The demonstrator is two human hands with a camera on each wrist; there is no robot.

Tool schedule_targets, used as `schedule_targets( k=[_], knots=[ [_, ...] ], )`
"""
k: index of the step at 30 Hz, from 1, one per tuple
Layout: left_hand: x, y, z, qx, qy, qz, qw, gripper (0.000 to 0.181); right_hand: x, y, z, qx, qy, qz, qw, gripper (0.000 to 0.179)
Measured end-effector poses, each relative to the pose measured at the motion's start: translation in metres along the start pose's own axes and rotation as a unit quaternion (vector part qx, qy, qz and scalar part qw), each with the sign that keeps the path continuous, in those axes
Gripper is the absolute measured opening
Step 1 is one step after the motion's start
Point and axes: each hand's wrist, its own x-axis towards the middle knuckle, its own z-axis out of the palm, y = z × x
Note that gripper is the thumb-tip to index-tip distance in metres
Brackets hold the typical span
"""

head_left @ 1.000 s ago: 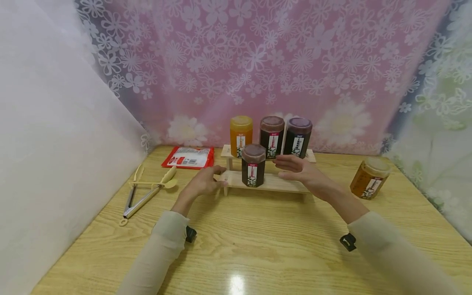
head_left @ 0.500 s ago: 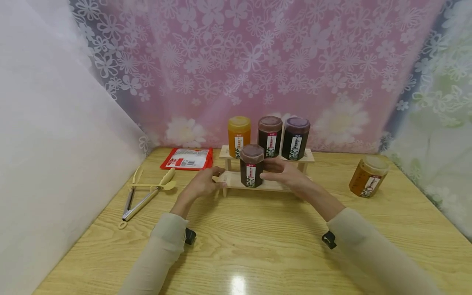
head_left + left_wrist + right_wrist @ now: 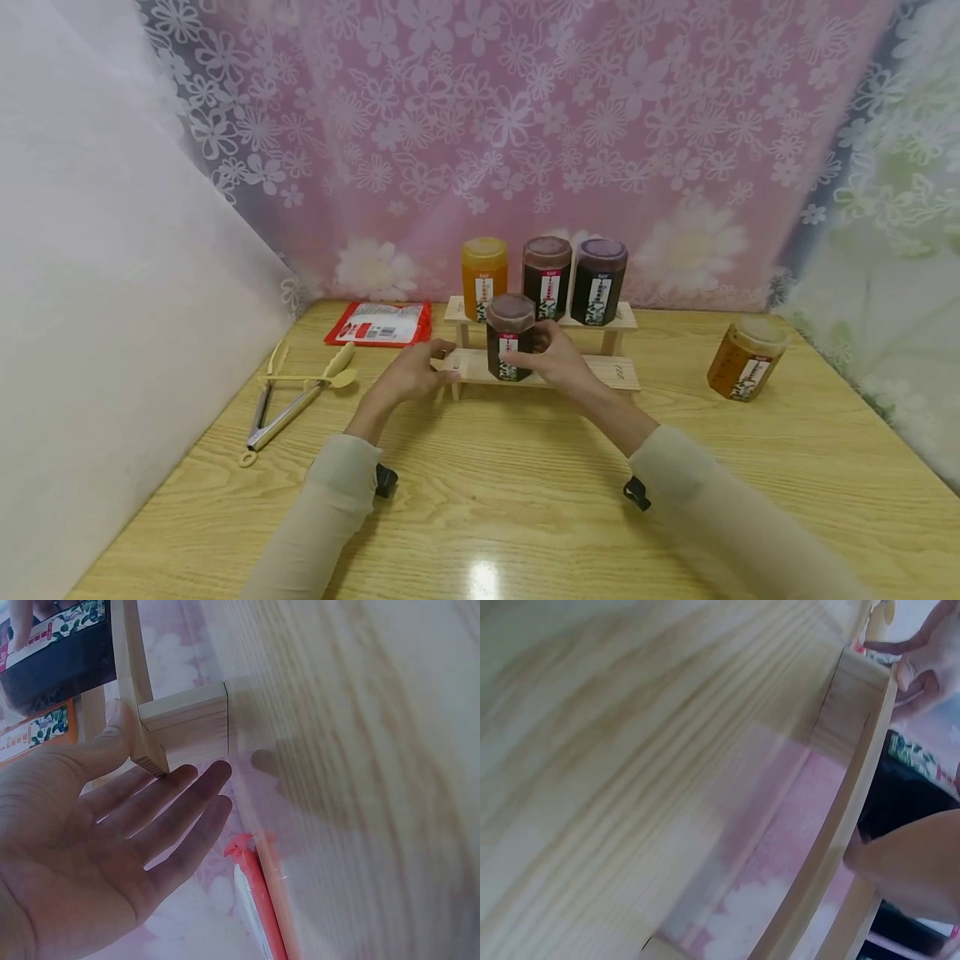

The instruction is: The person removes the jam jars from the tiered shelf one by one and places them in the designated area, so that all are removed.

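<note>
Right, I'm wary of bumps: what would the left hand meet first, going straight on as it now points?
Most likely the left end of the pale wooden two-tier stand; the left hand seems to touch its lower step with the thumb. Depth past that end is hard to judge.

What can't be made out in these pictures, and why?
Head: fine print on the front jar, too small and partly covered by the right hand.
Head: lower right corner of the orange jar, behind the front jar.
Left wrist: top of the orange jar, beyond the left edge.
Right wrist: part of the right hand, beyond the right edge.
</note>
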Motion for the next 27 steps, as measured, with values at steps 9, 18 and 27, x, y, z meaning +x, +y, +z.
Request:
schedule_targets(
  k=[9,18,27],
  knots=[
    [-0.001,0.003,-0.002,-0.003,0.002,-0.001,1.0000,0.054,-0.002,-0.006,0.004,-0.013,0.019,0.003,0.9997,0.081],
    [-0.001,0.002,-0.002,-0.006,-0.001,-0.005,1.0000,0.054,-0.014,-0.006,-0.018,-0.068,-0.010,0.016,0.9975,0.100],
    [-0.001,-0.002,-0.001,-0.009,0.002,-0.006,0.9999,0.055,-0.029,0.001,-0.046,-0.042,-0.028,0.000,0.9987,0.093]
  ],
)
